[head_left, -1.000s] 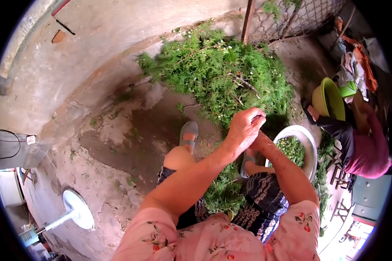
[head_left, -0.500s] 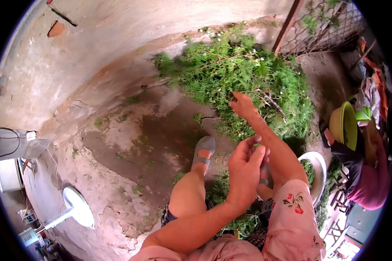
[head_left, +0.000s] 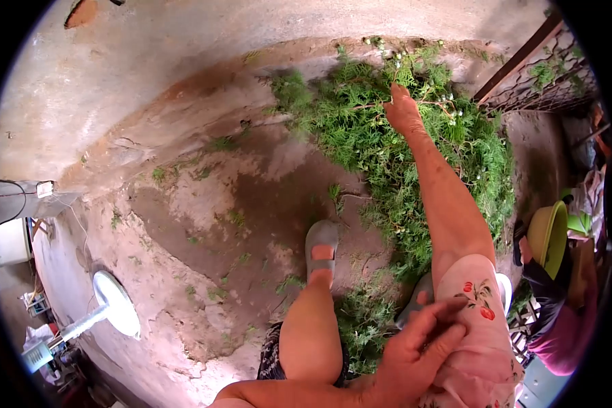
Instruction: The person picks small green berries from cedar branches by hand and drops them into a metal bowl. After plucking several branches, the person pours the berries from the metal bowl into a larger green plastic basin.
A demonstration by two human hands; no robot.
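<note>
My right hand (head_left: 404, 114) is stretched out over the far part of a heap of green conifer branches (head_left: 360, 136). Its fingers are closed on a conifer branch (head_left: 397, 62) that bears small pale cones. Close to my body, my left hand (head_left: 421, 350) hangs in front of the pink flowered sleeve of my right arm. The fingers of that hand are loosely bent, the thumb apart from them, and I see nothing between them. More cut greenery (head_left: 367, 326) lies on the ground between my feet.
A plastered wall (head_left: 204, 61) curves behind the heap, with a metal post (head_left: 520, 58) and wire mesh at right. Another person in dark and purple clothing (head_left: 557, 340) sits at right beside a yellow-green basin (head_left: 547, 234). A white round-based stand (head_left: 119, 306) is at left.
My right hand has moved farther out to the back of the heap and onto a branch. My left hand has dropped lower and to the right, its fingers loosening. The view has shifted.
</note>
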